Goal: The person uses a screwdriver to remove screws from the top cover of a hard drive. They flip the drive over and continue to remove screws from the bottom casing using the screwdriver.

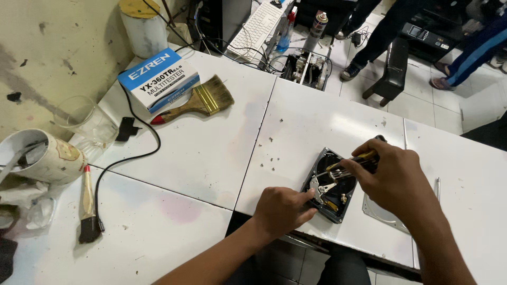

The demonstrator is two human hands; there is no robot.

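Left hand: my left hand (282, 208) rests on the counter (211, 153) at the near-left corner of the opened hard drive (332, 184). Fingers together, pressed against the drive's edge, index tip reaching onto the metal arm inside. Nothing gripped; I judge it is there to keep the case from sliding.

Right hand: my right hand (393, 177) sits over the drive's far-right side, fingers clamped on a screwdriver (353, 161) with a yellow-and-black handle. The shaft runs left from my fingers, low across the open case, tip near the platter area. Held flat like this, I reckon, to reach in sideways.

Drive: lies between my two hands, directly under the right fingers and touching the left ones. Lid off; the dark cavity, silver arm and a small brass-coloured part show.

Cover plate: a flat grey cover plate (383, 214) lies on the counter just under my right wrist, partly hidden.

Loose bits: small dark screws (269, 155) scattered on the counter, beyond my left hand, apart from the drive.

Further off to the left: a wide paintbrush (203, 100), a blue-and-white box (158, 79), a black cable (142, 153), a small red-handled brush (88, 206), a paper cup (45, 155). All well apart from my fingers.

Background: other people's legs on the tiled floor (422, 100) past the counter.
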